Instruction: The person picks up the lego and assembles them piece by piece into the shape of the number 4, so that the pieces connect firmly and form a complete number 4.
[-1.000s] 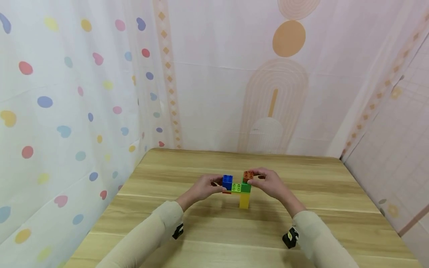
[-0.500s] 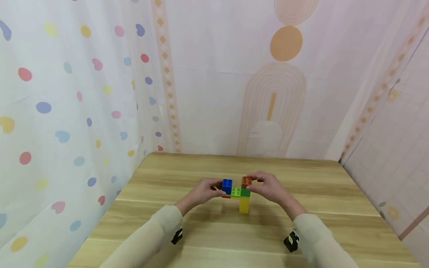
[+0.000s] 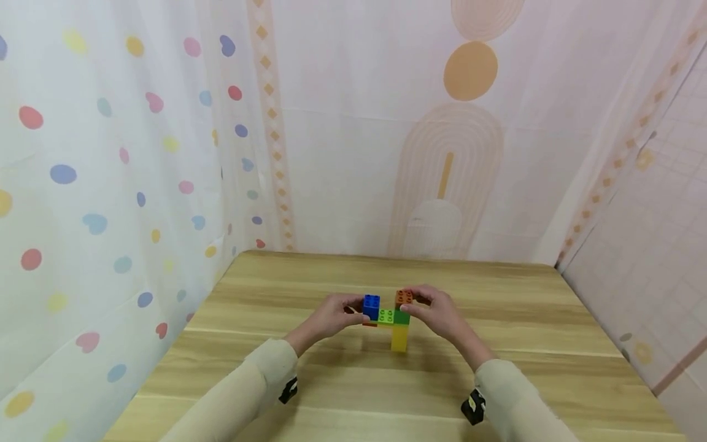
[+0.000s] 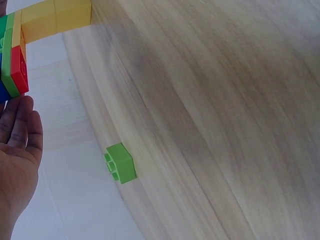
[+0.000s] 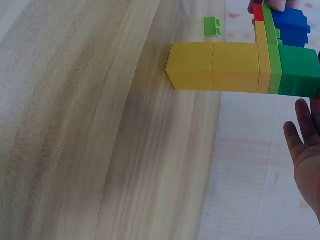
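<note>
In the head view, a small bridge of building bricks stands mid-table on a yellow column. My left hand holds the blue brick at its left end, thumb in front and fingers behind. A red brick is under that end, which overhangs with no column below. Across the top, a lime-green brick links blue to the dark green brick above the column. My right hand pinches the orange-brown brick on top of the dark green one; its lower fingers extend loosely in the right wrist view.
A loose lime-green brick lies on the wooden table, hidden behind my left hand in the head view. Patterned curtains hang behind the table and along its sides. Black wrist cameras sit below the sleeves.
The head view has shifted slightly, so everything sits a little lower and further left. Both hands keep their hold on the blue and orange-brown bricks, with hardly any movement.
</note>
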The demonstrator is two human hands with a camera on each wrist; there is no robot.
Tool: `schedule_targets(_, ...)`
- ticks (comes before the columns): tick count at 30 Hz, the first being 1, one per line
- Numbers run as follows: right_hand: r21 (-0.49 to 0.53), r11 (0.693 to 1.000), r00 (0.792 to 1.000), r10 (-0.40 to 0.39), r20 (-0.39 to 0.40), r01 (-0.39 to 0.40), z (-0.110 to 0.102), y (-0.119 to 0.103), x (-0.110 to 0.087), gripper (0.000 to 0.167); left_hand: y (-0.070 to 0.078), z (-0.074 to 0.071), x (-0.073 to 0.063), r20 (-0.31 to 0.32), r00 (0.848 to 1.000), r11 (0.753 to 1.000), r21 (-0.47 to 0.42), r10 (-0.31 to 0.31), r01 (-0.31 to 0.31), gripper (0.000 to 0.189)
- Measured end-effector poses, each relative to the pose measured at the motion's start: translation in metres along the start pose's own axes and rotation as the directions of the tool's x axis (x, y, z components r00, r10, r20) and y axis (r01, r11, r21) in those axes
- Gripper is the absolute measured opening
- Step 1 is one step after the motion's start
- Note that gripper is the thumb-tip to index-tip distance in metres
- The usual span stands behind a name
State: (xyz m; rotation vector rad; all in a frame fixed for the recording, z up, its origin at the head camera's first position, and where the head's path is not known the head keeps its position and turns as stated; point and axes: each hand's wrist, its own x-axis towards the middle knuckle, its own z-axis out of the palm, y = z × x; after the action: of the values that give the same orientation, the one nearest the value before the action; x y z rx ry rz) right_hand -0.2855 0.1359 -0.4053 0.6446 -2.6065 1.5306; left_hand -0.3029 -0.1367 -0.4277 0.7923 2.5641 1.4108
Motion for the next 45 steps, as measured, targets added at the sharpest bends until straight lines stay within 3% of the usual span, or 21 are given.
schedule_targets(14, -0.002, 1.000, 1.000, 0.021, 0.013, -0.021, -0.009, 0.000, 0.002, 0.044, 0.007, 0.001, 0.010, 0.002, 1.000, 1.000, 0.001, 0.016, -0.016, 0.036)
schedule_targets(21, 0.065, 0.996, 0.998, 0.055, 0.012, -0.056, -0.004, 0.004, -0.004, 0.048, 0.007, 0.004, 0.008, -0.006, 1.000, 0.999, 0.031, 0.016, -0.016, 0.038)
schedule_targets(25, 0.100, 0.992, 0.997, 0.080, 0.009, -0.081, 0.000, 0.006, -0.007, 0.052, 0.004, 0.006, 0.005, -0.010, 1.000, 1.000, 0.006, 0.014, -0.014, 0.036)
schedule_targets(36, 0.075, 0.994, 0.996, 0.085, -0.018, -0.084, 0.001, 0.014, -0.007, 0.048, 0.006, 0.008, 0.008, -0.013, 1.000, 0.999, 0.021, -0.025, 0.025, 0.039)
schedule_targets(45, 0.076, 0.993, 0.996, 0.088, -0.017, -0.087, 0.002, 0.015, -0.006, 0.046, 0.001, 0.006, 0.005, -0.009, 1.000, 1.000, 0.021, -0.002, 0.002, 0.046)
